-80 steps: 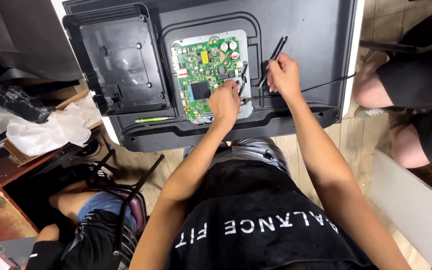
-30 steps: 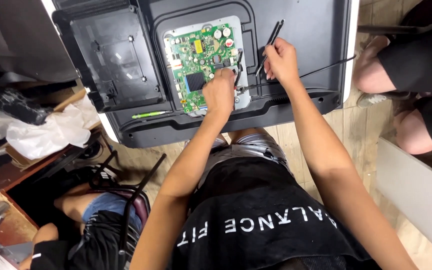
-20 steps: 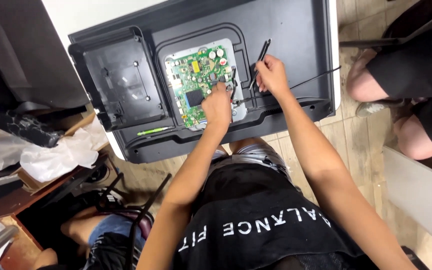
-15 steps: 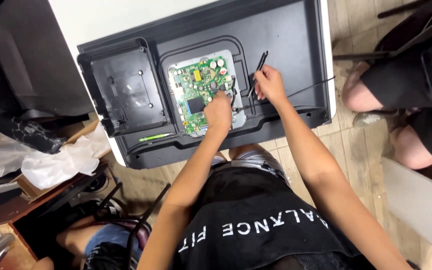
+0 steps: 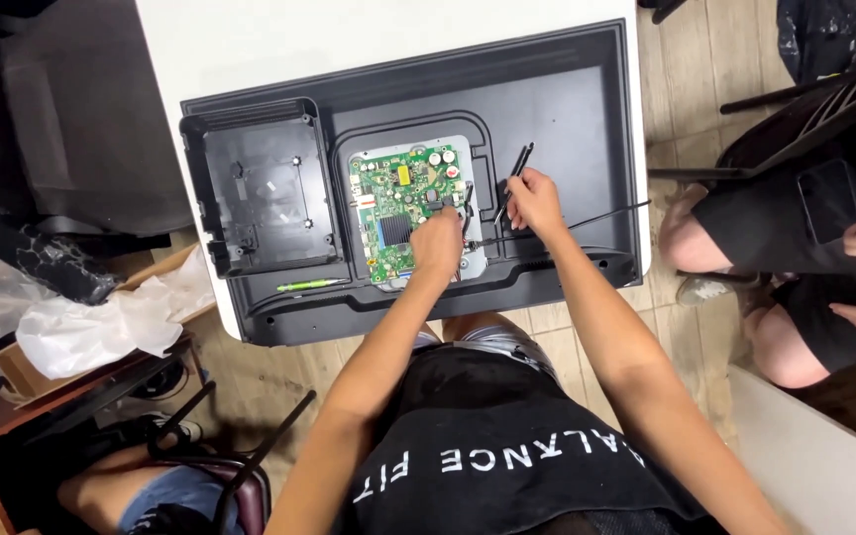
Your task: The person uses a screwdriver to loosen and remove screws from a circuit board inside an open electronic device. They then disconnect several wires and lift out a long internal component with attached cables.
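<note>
Both hands rest apart: left hand on the circuit board, right hand gripping black tweezers.

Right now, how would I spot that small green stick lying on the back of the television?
Start at the big black television back lying flat on the white table. Go to its near left part, just below the removed black cover and left of the green circuit board where the left hand works. There lies the slim green tool, the only bright green thing on the bare black plastic.
</note>
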